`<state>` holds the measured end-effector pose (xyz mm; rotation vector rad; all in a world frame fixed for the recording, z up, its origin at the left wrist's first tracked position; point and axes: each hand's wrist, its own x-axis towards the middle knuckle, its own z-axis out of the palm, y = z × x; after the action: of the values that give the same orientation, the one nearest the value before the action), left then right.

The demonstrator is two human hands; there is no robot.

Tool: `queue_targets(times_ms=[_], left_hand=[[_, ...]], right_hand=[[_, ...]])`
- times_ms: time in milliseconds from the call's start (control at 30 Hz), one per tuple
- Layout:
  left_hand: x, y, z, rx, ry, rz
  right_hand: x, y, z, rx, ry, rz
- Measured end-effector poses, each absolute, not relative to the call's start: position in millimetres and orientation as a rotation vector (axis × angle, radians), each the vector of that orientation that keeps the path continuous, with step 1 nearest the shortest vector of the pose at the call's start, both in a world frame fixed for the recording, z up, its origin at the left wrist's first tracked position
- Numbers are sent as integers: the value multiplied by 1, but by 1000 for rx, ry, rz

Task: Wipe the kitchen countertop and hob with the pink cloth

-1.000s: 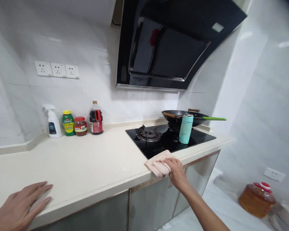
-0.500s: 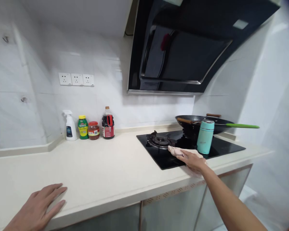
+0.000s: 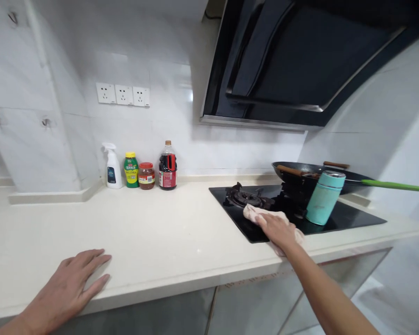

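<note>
My right hand presses a pale pink cloth onto the front left part of the black glass cooktop, fingers bent over it. Part of the cloth hangs over the counter's front edge. Just behind the cloth sits the left gas burner. A turquoise bottle with a metal-topped lid stands on the cooktop, right of my hand. My left hand rests on the cream countertop near its front edge, fingers spread, holding nothing.
A black wok with wooden handles sits on the cooktop's far side, a green-handled utensil across it. Along the wall stand a spray bottle, a green bottle, a red-lidded jar and a dark sauce bottle. The range hood overhangs.
My right hand and the cloth have slid left across the cooktop, farther from the turquoise bottle. The camera view has shifted, so the scene sits differently in the picture. My left hand stays on the countertop.
</note>
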<state>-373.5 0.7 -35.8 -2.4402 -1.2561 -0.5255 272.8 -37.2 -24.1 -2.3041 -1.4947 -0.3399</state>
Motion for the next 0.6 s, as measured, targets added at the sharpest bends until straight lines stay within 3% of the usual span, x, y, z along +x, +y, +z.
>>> queue_targets(times_ms=[367,600], left_hand=[[-364,-7,-28,-2469,-1300,-547],[-362,-13,-22,-2528,-1323,-595]], right_hand=[[63,-41,-21,-2002,-2015,-104],[-28,-60,-21,-1550,-2253,68]])
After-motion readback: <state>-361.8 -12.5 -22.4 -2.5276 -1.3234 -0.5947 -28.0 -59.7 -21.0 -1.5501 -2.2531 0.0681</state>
